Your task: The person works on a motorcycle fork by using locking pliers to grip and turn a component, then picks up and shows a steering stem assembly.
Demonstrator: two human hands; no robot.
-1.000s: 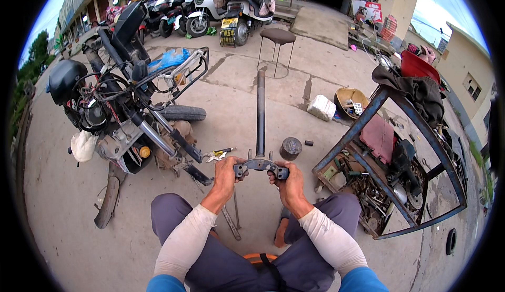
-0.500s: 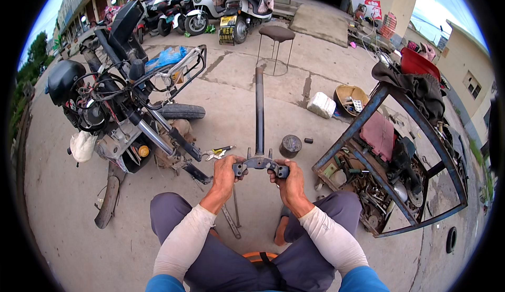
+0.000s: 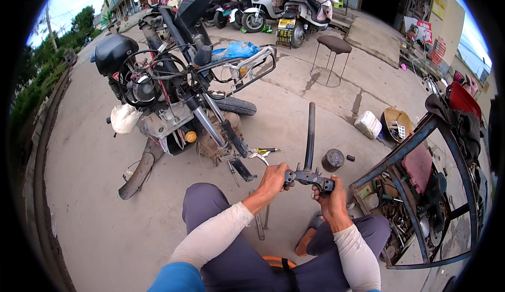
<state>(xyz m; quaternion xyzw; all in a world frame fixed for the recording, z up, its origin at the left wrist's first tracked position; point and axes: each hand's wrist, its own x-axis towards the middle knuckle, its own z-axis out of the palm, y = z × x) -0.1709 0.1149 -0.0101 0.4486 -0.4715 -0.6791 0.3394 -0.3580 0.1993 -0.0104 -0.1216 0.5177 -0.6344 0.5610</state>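
Note:
A motorcycle steering stem (image 3: 310, 134), a long dark tube with a curved bracket at its near end, points away from me, slightly tilted. My left hand (image 3: 273, 180) is closed round the bracket's left end. Around its right end, my right hand (image 3: 332, 200) grips with thumb and fingers. To the left stands a partly dismantled motorcycle (image 3: 201, 114), its silver fork tubes angled toward my left hand. Locking pliers (image 3: 259, 155) and a yellow-and-black tool (image 3: 268, 149) lie by the fork ends. Wrenches (image 3: 260, 226) lie on the ground below my left hand.
A dark round can (image 3: 332, 160) stands beyond my right hand. At right, a blue metal frame (image 3: 405, 193) leans over loose parts and tools. Farther off are a white container (image 3: 368, 126), a tan basin (image 3: 390, 117), a stool (image 3: 334, 43) and parked scooters (image 3: 263, 2).
My view has swung left, so the surroundings sit farther right in the picture. The stem's bracket has tilted, its right end now lower. Both hands keep hold of it.

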